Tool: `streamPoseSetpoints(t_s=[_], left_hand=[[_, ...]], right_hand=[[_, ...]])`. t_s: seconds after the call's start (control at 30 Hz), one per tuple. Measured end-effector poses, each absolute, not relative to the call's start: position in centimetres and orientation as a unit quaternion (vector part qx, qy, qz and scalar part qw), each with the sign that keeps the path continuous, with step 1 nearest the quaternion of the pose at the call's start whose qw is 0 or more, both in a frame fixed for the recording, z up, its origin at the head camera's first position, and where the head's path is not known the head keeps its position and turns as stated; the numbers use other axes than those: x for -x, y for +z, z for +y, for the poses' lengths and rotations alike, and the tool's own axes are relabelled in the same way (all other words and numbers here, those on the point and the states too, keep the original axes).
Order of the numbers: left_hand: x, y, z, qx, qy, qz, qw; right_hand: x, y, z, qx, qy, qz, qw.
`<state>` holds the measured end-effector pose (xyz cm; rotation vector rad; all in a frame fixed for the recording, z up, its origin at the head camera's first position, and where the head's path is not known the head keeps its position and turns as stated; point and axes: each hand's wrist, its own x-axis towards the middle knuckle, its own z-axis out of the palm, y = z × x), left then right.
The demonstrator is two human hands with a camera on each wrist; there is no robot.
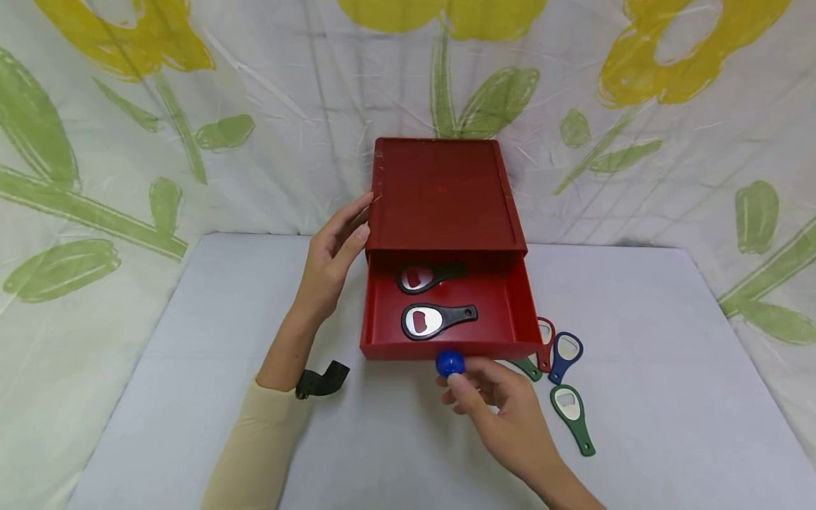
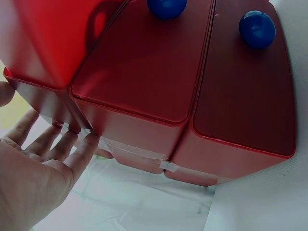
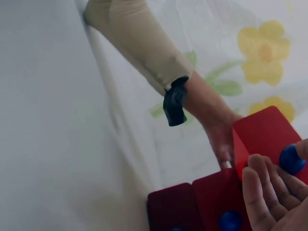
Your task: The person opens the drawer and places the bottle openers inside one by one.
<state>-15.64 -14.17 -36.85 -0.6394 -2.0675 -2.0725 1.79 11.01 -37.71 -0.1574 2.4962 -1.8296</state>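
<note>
A red drawer unit [image 1: 446, 195] stands against the backdrop, its top drawer [image 1: 497, 312] pulled out. Inside that drawer lie two black-handled bottle openers, one nearer the front [image 1: 423, 321] and one further back [image 1: 416, 278]. My right hand [image 1: 503, 414] pinches the drawer's round blue knob [image 1: 450, 363] between thumb and fingers. My left hand [image 1: 328, 265] rests its fingertips on the unit's left side, fingers fairly straight. In the left wrist view, this hand [image 2: 43, 168] lies along the red side wall, and two lower drawers with blue knobs [image 2: 257, 30] show below the top one.
To the right of the unit, on the white table [image 1: 669, 397], lie a blue bottle opener [image 1: 566, 354], a red one [image 1: 545, 346] and a green one [image 1: 574, 418]. Another green one [image 1: 528, 368] is partly hidden by the drawer. Behind hangs a flower-patterned cloth [image 1: 287, 106].
</note>
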Motion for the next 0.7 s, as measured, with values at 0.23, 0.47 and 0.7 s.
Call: streamPoseSetpoints(t_s=[0.23,0.47,0.7], left_hand=[[15.6,-36.8,-14.1,0.212,-0.7,-0.679,0.068],[15.6,-36.7,-14.1,0.208,-0.7,-0.68,0.068],[15.6,-36.7,-14.1,0.208,-0.702,-0.677,0.069]], right_hand=[[-0.9,-37.6,10.8,0.054,-0.588,0.807,0.011],[0.0,-37.7,11.0,0.074,-0.599,0.797,-0.004],[1.0,-37.9,10.9,0.076,-0.623,0.779,0.004]])
